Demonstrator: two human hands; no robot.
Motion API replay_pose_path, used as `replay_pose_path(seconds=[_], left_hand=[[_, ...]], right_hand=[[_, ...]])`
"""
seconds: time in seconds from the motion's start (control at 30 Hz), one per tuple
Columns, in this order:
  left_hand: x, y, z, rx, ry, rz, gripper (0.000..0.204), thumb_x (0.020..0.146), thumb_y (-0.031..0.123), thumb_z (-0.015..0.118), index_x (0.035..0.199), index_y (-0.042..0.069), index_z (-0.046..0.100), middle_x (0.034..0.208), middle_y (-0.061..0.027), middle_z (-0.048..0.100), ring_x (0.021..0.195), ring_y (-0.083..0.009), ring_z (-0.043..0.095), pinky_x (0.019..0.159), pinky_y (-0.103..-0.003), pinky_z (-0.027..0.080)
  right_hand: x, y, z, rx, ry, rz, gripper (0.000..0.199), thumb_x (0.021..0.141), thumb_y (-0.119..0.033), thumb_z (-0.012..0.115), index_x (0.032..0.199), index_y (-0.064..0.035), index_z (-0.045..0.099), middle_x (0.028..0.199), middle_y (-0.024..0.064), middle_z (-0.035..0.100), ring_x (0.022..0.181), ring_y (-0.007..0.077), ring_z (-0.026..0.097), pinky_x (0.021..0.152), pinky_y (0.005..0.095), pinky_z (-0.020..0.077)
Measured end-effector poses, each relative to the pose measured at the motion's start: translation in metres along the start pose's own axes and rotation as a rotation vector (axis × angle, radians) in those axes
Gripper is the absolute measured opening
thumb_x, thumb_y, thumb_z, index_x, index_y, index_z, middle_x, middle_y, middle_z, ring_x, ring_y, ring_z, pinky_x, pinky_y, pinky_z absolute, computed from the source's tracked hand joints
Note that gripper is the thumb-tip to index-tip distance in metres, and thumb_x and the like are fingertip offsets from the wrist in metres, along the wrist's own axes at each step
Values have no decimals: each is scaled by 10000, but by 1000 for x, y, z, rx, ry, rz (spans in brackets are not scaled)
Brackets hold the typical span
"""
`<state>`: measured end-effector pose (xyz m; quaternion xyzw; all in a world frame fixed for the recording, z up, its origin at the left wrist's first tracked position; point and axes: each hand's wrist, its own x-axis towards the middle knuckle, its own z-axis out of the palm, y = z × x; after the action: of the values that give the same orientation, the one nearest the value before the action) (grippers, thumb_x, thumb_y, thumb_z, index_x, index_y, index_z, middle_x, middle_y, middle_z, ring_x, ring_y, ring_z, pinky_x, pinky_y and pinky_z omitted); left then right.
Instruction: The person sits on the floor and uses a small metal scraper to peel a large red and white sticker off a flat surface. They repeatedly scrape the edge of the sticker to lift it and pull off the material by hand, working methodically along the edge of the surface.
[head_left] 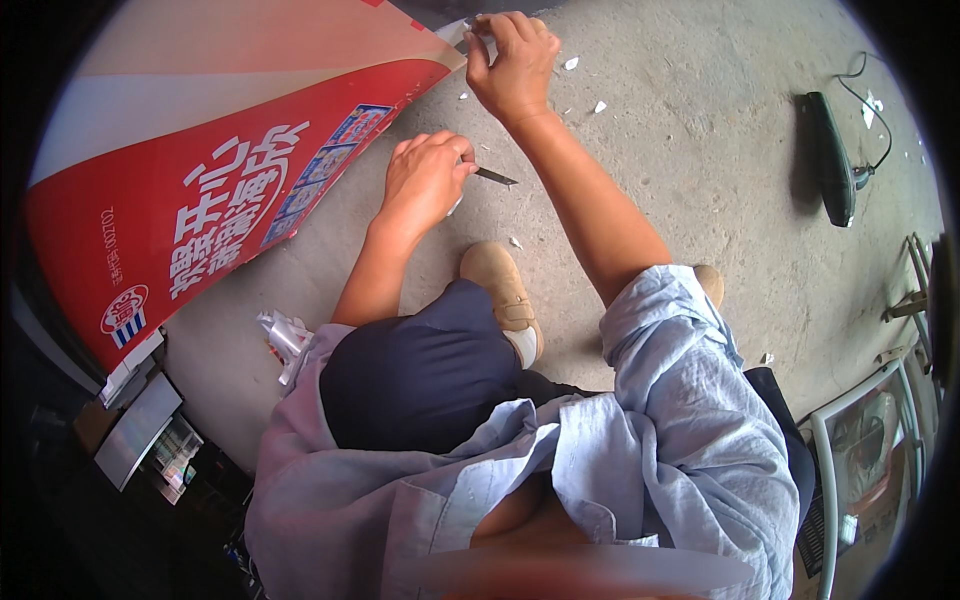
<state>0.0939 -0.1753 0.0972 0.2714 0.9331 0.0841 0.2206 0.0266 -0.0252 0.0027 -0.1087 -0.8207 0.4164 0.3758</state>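
Note:
A large printed sheet (120, 255), red below and pale above, covers a big panel-like object at the upper left. By its lower right edge, my left hand (425, 180) is closed around a utility knife (496, 177), whose dark blade sticks out to the right. Most of the knife's handle is hidden by the fingers. My right hand (515, 68) reaches farther out to the sheet's far right corner. Its thumb and fingers pinch the thin, whitish edge there; the fingertips partly cover it.
White scraps (600, 107) lie about the concrete floor (680, 130). A long black object (832, 160) with a cord rests at the right. Crumpled silvery wrapping (288, 335) lies near my left elbow. A pale metal frame (822, 480) stands at the lower right; papers (175, 460) are at the lower left.

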Motion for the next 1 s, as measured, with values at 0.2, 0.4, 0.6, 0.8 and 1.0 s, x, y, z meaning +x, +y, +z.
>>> replay_pose_path(seconds=[0.2,0.4,0.6,0.8,1.0], left_hand=[[0,1,1,2,2,7,122,894,210,669,928,93,670,996,-77,668,1026,-294,605,912,-426,417],[0,0,1,-3,8,5,123,894,207,670,924,88,667,981,-82,664,1017,-294,605,913,-427,418],[0,0,3,-9,6,-9,132,892,206,674,934,81,670,988,-86,665,1025,-296,604,913,-428,417],[0,-1,3,-13,-5,-27,137,889,207,676,941,80,673,1011,-85,671,1035,-295,605,913,-426,417],[2,-1,5,-23,-11,-31,123,889,202,675,935,88,676,1005,-78,671,1031,-292,606,913,-424,419]], right_hand=[[-5,-5,-3,-4,1,2,146,765,-133,745,890,-159,676,930,-20,665,897,246,596,818,403,364],[-7,-4,-3,38,-30,-44,166,787,-93,713,928,-159,654,944,-15,665,897,245,590,816,401,360],[-23,-5,-7,167,-46,-52,222,747,-46,697,930,-138,610,854,8,634,855,252,572,832,410,342],[-34,-4,-19,258,44,124,111,837,-107,703,893,-84,611,852,43,634,803,241,589,761,373,427],[-21,0,-14,283,-147,535,251,851,-187,770,812,-9,598,759,45,665,679,126,605,642,275,492]])
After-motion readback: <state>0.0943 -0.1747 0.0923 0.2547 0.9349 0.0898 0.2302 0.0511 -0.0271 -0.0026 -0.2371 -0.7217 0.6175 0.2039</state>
